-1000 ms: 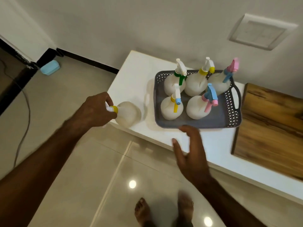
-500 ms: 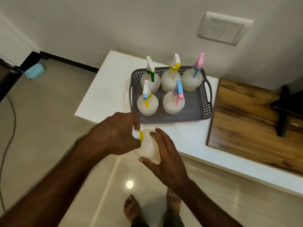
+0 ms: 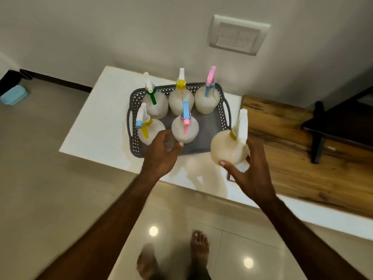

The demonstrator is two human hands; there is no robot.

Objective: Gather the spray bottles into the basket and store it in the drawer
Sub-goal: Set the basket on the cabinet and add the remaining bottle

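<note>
A grey perforated basket (image 3: 207,126) sits on the white counter (image 3: 96,122) and holds several white spray bottles with coloured triggers, among them a green-trigger bottle (image 3: 155,102) and a pink-trigger bottle (image 3: 184,129). My right hand (image 3: 249,174) grips the round body of another white spray bottle with a yellow collar (image 3: 230,146), held upright just off the basket's front right corner. My left hand (image 3: 161,154) hovers with loosely spread fingers over the basket's front rim, holding nothing.
A wooden surface (image 3: 302,158) adjoins the counter on the right, with a dark stand (image 3: 331,128) on it. A wall switch plate (image 3: 238,35) is above. A blue object (image 3: 13,94) lies on the floor far left. My bare feet (image 3: 198,247) stand on glossy tiles.
The bottle passed from my left hand into my right and rose to the basket's right front corner. My left hand let go and moved up to the basket's front rim.
</note>
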